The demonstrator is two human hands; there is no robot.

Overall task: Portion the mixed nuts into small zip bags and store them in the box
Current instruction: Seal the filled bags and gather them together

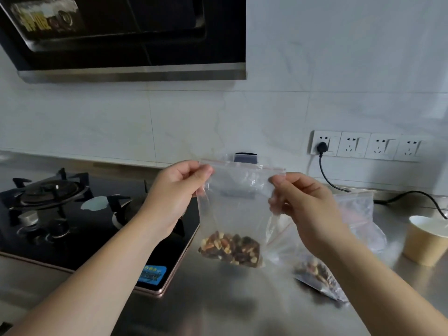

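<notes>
Hands, left hand (pixel 178 190) and right hand (pixel 306 207), pinch the crinkly clear zip bag (pixel 238 204) holding lumpy mixed nuts (pixel 230 248).

Both forearms are seen bare to the frame edge; no sleeves, rings or watches are worn on the left hand (pixel 178 190) or right hand (pixel 308 209).

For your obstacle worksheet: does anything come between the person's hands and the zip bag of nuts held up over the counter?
Nothing visible does. The left hand and right hand already pinch the top corners of the zip bag directly. No storage box is in view.
</notes>
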